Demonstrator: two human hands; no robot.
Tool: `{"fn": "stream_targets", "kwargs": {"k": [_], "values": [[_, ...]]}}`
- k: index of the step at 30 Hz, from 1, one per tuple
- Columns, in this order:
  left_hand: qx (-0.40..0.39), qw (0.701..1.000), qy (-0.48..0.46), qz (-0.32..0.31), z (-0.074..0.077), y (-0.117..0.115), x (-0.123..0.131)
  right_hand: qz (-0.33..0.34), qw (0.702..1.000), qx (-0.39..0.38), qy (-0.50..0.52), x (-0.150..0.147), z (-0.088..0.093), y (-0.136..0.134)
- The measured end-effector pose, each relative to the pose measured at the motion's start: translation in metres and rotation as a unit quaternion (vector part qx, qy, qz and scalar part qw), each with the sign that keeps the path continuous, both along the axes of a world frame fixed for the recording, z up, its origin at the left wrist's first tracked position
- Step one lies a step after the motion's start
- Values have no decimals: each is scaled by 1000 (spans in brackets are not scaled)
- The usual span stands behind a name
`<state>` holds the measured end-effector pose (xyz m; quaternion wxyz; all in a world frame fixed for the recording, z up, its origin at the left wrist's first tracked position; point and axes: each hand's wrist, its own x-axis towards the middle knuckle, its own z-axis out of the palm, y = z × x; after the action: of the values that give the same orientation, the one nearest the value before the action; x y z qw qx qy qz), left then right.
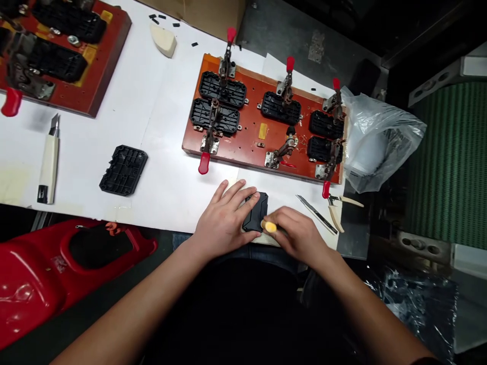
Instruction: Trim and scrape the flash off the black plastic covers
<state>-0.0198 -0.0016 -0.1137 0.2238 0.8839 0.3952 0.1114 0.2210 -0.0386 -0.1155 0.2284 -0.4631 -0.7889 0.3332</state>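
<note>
**Where the tabletop (pixel 171 167) nears the lower edge of the frame, a black plastic part (pixel 256 209) lies under the left hand (pixel 224 222)**

Because it looks like a thin moulded shell, the black plastic part should be light and stiff. It seems rigid enough to press on, yet liable to skate over the white sheet unless weighted from above. Its smooth outer skin probably gives little friction. The safer hold, I judge, is flat fingers across the top or a pinch on the two long edges. Thin rims or tabs could snap or scar.

The part sits at lower centre of the frame, just below the red fixture board (pixel 251 126). The left hand is spread wide, fingers laid flat over the part's left side, pinning rather than gripping it. The right hand (pixel 300 235) is closed around a yellow-handled tool (pixel 268 226), which meets the part at its lower right corner. The tool's working end is hidden.

The part is black, faintly glossy and roughly rectangular with rounded corners, smooth side up. A similar loose piece (pixel 124 170) lies at centre left with a ribbed, gridded face showing. More of them sit on the board under the toggle clamps (pixel 204 162). A bare blade (pixel 316 214) lies just right of the right hand, a white-handled knife (pixel 48 162) at far left, and a crumpled plastic bag (pixel 380 137) at the board's right end.
</note>
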Motion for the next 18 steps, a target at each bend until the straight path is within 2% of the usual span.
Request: {"fn": "stream_targets", "kwargs": {"k": [3,5,10,15,18], "values": [[7,1000,1,5,-1,0,0,-62,997,53,-12,0,-6,13],[9,1000,-2,3,-1,0,0,-97,993,67,-5,-1,-8,9],[10,1000,-7,-6,-2,-1,0,-45,999,11,17,-3,-5,-12],[17,1000,7,2,-2,-1,1,-92,993,66,-17,-6,-7,3],[17,1000,12,-3,-2,-1,1,-70,996,47,-8,-6,-3,-4]]}}
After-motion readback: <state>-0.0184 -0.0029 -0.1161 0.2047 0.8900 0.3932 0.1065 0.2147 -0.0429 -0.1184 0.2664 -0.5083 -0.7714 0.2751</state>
